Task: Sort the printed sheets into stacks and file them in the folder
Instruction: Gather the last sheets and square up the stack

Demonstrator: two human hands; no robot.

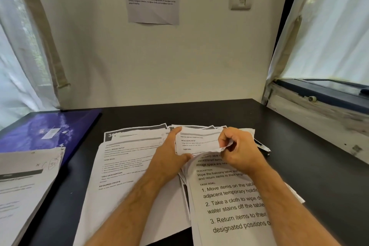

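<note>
— While the printed sheets (225, 201) lay fanned on the black counter (299, 146), the right hand (239, 150) had its grip pinched on a crumpled top corner!
— And the left hand (169, 154)?
— Fingers lay fairly straight against that sheet's left edge. A second stack (127, 170) lay just beside.
— The folder (46, 130)?
— Blue, far left on the counter, partly under another stack (26, 181).

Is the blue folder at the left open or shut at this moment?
Shut, as far as shows: the blue folder lies flat on the black table with its cover up, a stack of sheets overlapping its near edge.
</note>
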